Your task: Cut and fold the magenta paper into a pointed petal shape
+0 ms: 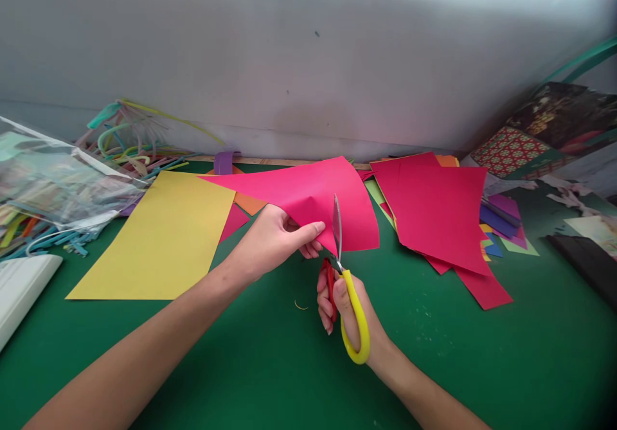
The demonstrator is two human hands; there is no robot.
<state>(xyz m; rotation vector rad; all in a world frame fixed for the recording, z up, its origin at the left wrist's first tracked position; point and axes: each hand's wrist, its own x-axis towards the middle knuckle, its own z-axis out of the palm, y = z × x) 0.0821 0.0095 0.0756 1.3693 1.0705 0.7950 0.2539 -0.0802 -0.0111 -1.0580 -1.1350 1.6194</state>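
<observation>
A bright pink sheet of paper is pinched along its near edge by my left hand, thumb on top and fingers beneath. The sheet bends and rises off the table. My right hand grips a pair of scissors with one yellow and one red handle. The blades are spread and point away from me, with the paper's near edge between them. To the left, a yellow sheet lies flat. Several red and pink sheets are stacked on the right.
Bundles of coloured pipe cleaners and a clear plastic bag crowd the left. A patterned box stands at the back right, near a dark flat object. Behind the green table rises a pale wall.
</observation>
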